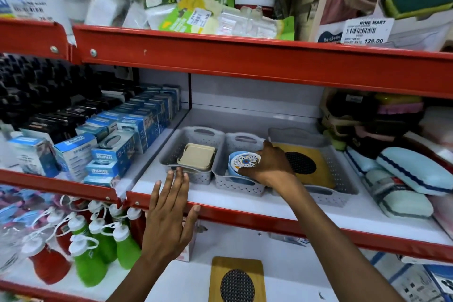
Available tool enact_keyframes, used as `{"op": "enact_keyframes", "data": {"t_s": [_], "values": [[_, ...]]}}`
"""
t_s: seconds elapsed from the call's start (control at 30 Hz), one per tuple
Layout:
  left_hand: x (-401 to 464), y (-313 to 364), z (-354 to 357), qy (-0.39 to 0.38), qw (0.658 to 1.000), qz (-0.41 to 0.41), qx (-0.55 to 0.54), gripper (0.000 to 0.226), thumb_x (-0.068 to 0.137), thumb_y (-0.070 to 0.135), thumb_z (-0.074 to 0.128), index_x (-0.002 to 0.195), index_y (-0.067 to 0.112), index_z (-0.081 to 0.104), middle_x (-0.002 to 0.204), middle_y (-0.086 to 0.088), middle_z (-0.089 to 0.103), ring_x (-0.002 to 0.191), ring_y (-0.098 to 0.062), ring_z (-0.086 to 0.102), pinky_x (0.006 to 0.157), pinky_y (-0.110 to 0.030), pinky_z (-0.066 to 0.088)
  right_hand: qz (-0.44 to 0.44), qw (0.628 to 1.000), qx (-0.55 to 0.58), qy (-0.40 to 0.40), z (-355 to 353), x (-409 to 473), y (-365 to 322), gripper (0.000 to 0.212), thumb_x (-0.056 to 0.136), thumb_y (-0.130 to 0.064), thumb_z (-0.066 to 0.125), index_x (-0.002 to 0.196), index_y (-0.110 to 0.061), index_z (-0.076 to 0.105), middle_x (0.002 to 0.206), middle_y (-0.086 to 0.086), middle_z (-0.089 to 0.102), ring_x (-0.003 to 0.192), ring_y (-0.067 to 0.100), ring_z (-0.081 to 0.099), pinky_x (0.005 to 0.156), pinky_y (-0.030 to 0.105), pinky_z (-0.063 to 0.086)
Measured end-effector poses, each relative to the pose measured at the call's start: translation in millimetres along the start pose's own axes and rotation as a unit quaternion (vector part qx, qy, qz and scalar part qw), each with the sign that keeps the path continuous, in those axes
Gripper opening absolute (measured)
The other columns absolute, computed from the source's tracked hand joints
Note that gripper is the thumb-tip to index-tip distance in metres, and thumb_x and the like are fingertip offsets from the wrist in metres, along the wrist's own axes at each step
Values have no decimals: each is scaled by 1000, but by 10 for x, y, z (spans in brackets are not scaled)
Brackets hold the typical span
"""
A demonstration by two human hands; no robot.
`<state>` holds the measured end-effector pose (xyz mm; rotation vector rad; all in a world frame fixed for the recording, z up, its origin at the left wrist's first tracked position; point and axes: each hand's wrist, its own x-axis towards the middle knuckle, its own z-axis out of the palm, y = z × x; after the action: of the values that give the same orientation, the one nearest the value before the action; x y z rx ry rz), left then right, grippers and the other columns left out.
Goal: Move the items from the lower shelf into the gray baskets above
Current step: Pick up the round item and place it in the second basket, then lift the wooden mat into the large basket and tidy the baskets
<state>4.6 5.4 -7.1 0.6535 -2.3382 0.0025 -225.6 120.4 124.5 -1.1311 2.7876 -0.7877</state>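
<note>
fingers [247, 174] of the right hand [269, 167] are closed on a round blue container [235, 167] with a patterned white lid [246, 160], holding it inside the middle gray basket [235, 186]. the left hand [169, 213] is spread flat with fingers [180, 179] extended and gripping nothing; its palm lies over the red front edge [245, 214] of the middle shelf, and its fingertips reach the near rim of the left gray basket [171, 152].

the left gray basket holds a stack of beige square lids [197, 157]. the right gray basket [340, 174] holds a wooden board [316, 174] with a dark oval mesh insert, lying tilted; the right hand partly covers it. all three baskets stand side by side, touching or nearly so, on the white middle shelf.

on the lower shelf [294, 272], a second wooden board [237, 279] with the same dark oval insert lies flat, below the right forearm. green and red squeeze bottles [98, 247] with white caps stand to its left. blue boxes [117, 140] fill the middle shelf left of the baskets.
</note>
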Motion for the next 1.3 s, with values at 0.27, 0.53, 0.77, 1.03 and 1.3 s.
{"op": "enact_keyframes", "data": {"t_s": [0.27,0.53,0.77,1.03,1.3], "values": [[4,9,-18,-6,1000,-5,-1,71,106,52,24,161,10,30,172,-10,27,163,-20,13,134,-41,1,-46,984,-113,-129,8,-27,83,88,97,-64,41,159,-9,12,169,14,12,154,31,20,124,57,8],[-24,93,-73,6,1000,-9,-3,76,106,56,18,163,6,23,174,-12,17,164,-25,2,133,-49,-3,-118,985,-89,-92,-68,-393,262,90,92,-75,17,161,-19,-3,171,6,5,156,23,-14,121,59,-14],[-494,394,146,-20,996,75,-34,79,103,54,35,164,8,16,176,-12,9,163,-33,5,132,-53,-2,-300,933,-86,180,354,-1016,774,81,98,-59,42,161,-17,11,171,7,3,156,35,-2,124,58,-6],[-1185,454,785,-167,979,61,-96,72,103,44,43,162,8,25,173,-14,16,162,-34,12,132,-49,8,-435,885,-95,140,1326,-1653,1777,61,98,-18,52,155,-12,31,166,6,27,152,29,29,125,48,19],[-1372,595,1282,-403,857,-246,-205,60,100,20,60,153,0,43,157,-26,48,147,-36,47,121,-35,35,70,985,59,-149,2065,-1986,2029,54,103,-30,51,152,-11,40,149,13,54,137,30,48,113,33,36]]}}
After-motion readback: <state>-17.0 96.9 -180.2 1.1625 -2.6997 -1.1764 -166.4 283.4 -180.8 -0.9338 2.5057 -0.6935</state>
